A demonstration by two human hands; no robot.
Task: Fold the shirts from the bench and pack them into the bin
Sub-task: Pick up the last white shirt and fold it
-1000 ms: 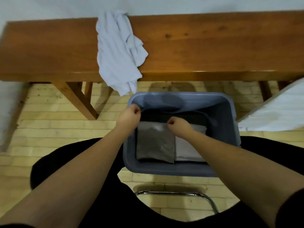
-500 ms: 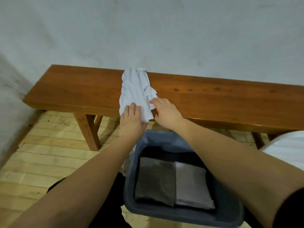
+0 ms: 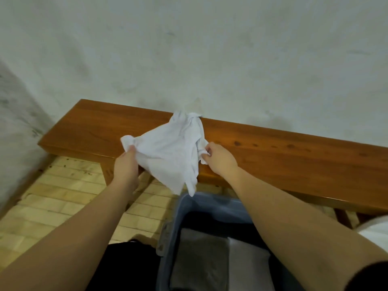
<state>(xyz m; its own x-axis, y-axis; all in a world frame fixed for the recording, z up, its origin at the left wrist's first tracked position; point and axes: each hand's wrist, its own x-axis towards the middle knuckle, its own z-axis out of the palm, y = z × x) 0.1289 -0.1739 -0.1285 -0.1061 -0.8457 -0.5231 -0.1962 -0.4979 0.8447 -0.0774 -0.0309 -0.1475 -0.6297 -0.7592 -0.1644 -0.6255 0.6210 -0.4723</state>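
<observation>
- Since half a second ago, both hands are gripping and spreading the white shirt (image 3: pixel 170 152), which was lying bunched on the desk (image 3: pixel 283 152).
- Left hand (image 3: pixel 126 164) is clamping one bunched corner of the shirt, fingers curled round the cloth.
- Right hand (image 3: pixel 220 158) is pinching the opposite edge, stretching the fabric between the two hands.
- Beyond the hands, the shirt's top is resting on the desk; its lower part is hanging below them, over the bin (image 3: pixel 168 234).
- Beneath the right forearm, a grey folded shirt (image 3: pixel 199 259) and a white folded shirt (image 3: pixel 247 265) are lying side by side inside the bin.
</observation>
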